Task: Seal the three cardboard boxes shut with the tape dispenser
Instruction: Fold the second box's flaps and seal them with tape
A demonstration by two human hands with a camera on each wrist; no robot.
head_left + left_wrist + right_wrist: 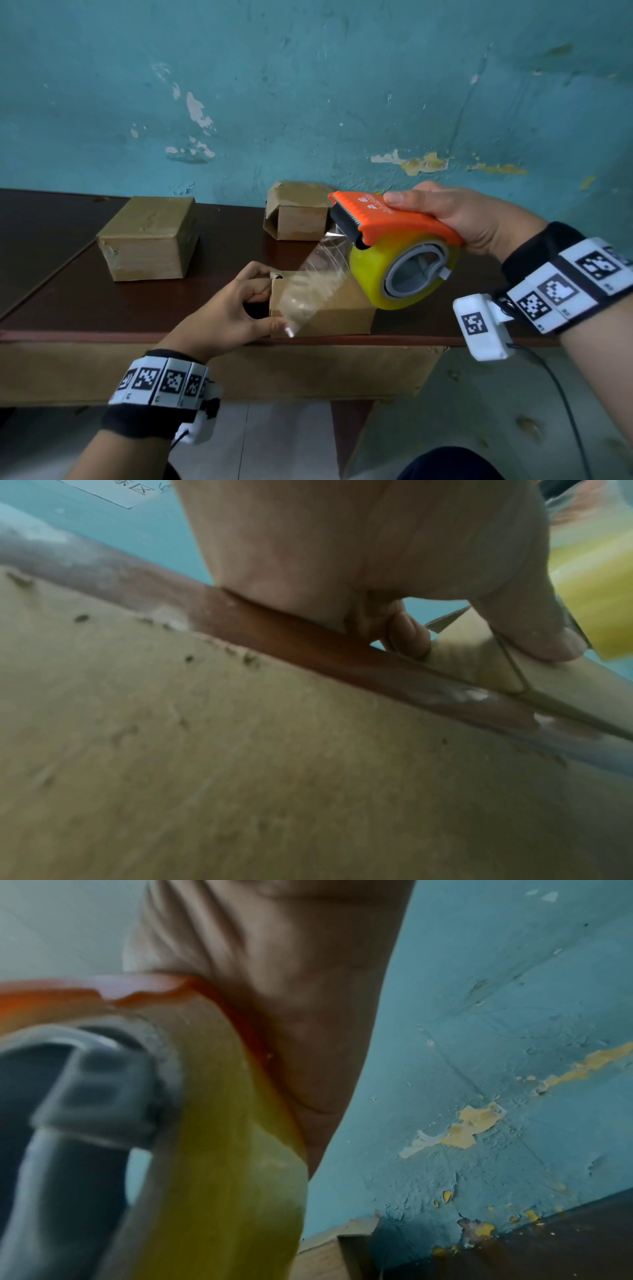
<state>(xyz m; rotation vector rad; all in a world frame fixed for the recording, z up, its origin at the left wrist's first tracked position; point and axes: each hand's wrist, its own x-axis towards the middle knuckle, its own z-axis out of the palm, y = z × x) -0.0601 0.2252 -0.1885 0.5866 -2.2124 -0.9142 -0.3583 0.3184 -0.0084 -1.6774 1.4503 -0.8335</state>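
My right hand point(455, 216) grips the orange tape dispenser point(394, 219) with its yellow tape roll point(400, 274), held above the near cardboard box point(339, 308) at the table's front edge. A clear strip of tape point(308, 291) runs from the dispenser down over the box's left end. My left hand point(236, 311) holds that end, thumb pressing the tape's end on the front face. In the left wrist view the thumb point(534, 631) lies on the box point(455, 653). A closed box point(150, 236) sits at left; a box with loose flaps point(298, 212) stands by the wall.
The dark brown table point(68, 281) runs along a peeling teal wall point(308, 85). Its front edge point(102, 337) lies just below my left wrist. A cable point(561, 404) hangs from my right wrist. Pale floor shows below.
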